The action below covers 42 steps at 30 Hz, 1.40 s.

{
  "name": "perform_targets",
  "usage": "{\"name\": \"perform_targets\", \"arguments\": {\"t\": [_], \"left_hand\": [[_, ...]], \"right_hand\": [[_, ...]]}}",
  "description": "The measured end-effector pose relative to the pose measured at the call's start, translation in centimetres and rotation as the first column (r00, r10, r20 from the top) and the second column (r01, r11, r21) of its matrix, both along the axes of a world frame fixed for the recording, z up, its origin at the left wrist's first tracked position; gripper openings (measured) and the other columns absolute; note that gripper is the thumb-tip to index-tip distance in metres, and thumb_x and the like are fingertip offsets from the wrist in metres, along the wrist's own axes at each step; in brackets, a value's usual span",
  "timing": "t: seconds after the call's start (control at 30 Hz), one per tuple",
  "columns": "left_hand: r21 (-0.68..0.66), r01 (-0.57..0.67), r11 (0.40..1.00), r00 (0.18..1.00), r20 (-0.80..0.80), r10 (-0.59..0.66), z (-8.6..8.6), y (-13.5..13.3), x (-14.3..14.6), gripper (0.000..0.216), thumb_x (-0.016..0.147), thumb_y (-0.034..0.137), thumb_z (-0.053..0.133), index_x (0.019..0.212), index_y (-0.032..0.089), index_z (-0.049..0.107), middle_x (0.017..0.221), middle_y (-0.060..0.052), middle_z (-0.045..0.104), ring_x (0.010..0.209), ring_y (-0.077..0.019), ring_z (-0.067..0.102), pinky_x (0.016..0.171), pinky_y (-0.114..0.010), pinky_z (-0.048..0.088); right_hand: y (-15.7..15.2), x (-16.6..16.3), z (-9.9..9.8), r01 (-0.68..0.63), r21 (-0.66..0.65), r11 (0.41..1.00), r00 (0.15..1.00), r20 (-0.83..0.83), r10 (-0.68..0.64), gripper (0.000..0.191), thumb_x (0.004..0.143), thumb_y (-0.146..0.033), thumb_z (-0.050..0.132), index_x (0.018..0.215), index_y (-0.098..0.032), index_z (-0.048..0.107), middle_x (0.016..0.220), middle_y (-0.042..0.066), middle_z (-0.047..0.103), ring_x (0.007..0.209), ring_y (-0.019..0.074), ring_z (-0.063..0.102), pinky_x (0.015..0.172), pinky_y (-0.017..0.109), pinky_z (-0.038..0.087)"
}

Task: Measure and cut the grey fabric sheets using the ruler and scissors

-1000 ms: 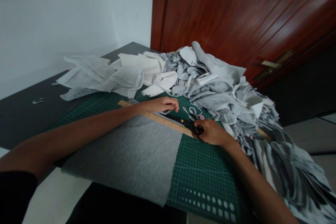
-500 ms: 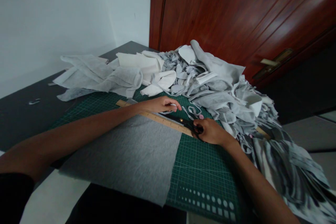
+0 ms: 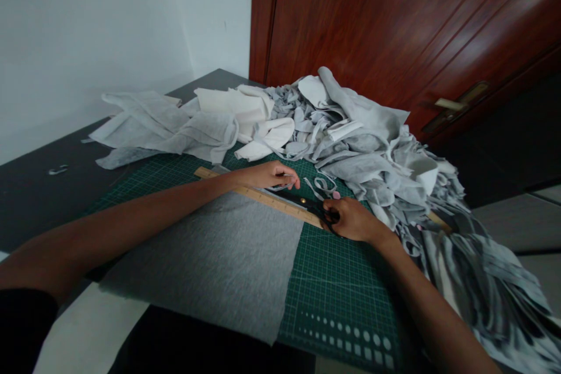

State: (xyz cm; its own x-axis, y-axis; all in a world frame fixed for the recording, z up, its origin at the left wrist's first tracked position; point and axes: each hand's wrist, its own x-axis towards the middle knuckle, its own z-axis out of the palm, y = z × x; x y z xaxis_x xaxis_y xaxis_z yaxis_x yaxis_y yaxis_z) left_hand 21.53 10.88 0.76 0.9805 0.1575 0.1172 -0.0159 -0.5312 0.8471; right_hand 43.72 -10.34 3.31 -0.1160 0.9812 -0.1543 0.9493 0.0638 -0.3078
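My right hand point(image 3: 350, 218) is closed around the handles of black scissors point(image 3: 304, 201), whose blades point left along the far edge of a wooden ruler point(image 3: 280, 203). The ruler lies across a grey felt sheet point(image 3: 210, 251) near its far edge. My left hand point(image 3: 280, 175) is just beyond the ruler, over the blade end, fingers curled on a thin grey fabric strip point(image 3: 283, 186). The scissor tips are partly hidden below it. A curled offcut point(image 3: 322, 188) lies between my hands, beside a small pink piece point(image 3: 336, 194).
A green cutting mat point(image 3: 337, 280) lies under the felt on a dark table point(image 3: 26, 198). Heaped grey and white fabric scraps point(image 3: 363, 140) cover the back and right. Paler cloth pieces point(image 3: 162, 123) lie at the back left. A wooden door point(image 3: 372, 23) stands behind.
My left fingers have curled in slightly and drawn back a little to the left. The right hand, scissors, ruler and felt look almost unmoved.
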Motion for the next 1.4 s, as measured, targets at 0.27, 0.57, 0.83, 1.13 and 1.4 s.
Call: {"name": "perform_targets", "arguments": {"t": [0.27,0.57,0.83,1.13,1.4], "left_hand": [[0.006,-0.009,1.0,1.0,-0.013,0.009,-0.09,0.08,0.14,0.029,0.102,0.039,0.058,0.101,0.017,0.077,0.083,-0.002,0.066,0.07,-0.0113,0.053,0.064,-0.024,0.036],[0.016,0.008,1.0,1.0,0.017,-0.008,-0.21,-0.02,-0.08,0.035,0.106,0.042,0.052,0.105,0.016,0.075,0.089,-0.004,0.068,0.079,-0.0126,0.059,0.07,-0.023,0.04],[0.031,0.003,1.0,1.0,-0.005,-0.003,-0.31,0.05,-0.01,0.034,0.106,0.042,0.053,0.105,0.017,0.076,0.09,-0.004,0.069,0.077,-0.0131,0.058,0.069,-0.024,0.038],[0.032,-0.002,0.999,0.999,-0.033,0.003,-0.12,-0.01,-0.05,0.035,0.106,0.043,0.054,0.107,0.018,0.077,0.09,-0.004,0.069,0.075,-0.013,0.057,0.066,-0.024,0.036],[0.01,-0.012,1.0,1.0,-0.007,0.012,0.01,-0.19,-0.17,0.035,0.105,0.043,0.055,0.108,0.018,0.079,0.089,-0.004,0.069,0.075,-0.0131,0.056,0.067,-0.024,0.035]], "right_hand": [[0.04,0.11,-0.18,-0.009,0.0,1.0,1.0,0.01,0.009,0.012,0.08,-0.02,0.069,0.073,-0.022,0.059,0.068,0.0,0.066,0.063,0.0156,0.056,0.061,0.027,0.032],[0.01,-0.21,0.02,-0.005,-0.004,1.0,1.0,0.02,0.005,0.013,0.081,-0.022,0.07,0.073,-0.021,0.06,0.071,0.002,0.068,0.065,0.0159,0.058,0.062,0.027,0.032],[0.01,-0.08,-0.05,-0.006,0.004,1.0,1.0,-0.001,0.006,0.013,0.081,-0.021,0.07,0.073,-0.022,0.059,0.07,0.001,0.069,0.064,0.016,0.059,0.062,0.027,0.033],[-0.05,-0.24,0.18,-0.004,-0.005,1.0,1.0,0.002,0.004,0.015,0.081,-0.02,0.07,0.072,-0.022,0.058,0.07,0.001,0.068,0.064,0.0162,0.06,0.062,0.027,0.034],[0.0,0.03,-0.13,-0.021,0.01,1.0,1.0,0.012,0.021,0.014,0.081,-0.02,0.07,0.073,-0.022,0.059,0.069,0.001,0.068,0.064,0.0166,0.06,0.062,0.027,0.033]]}}
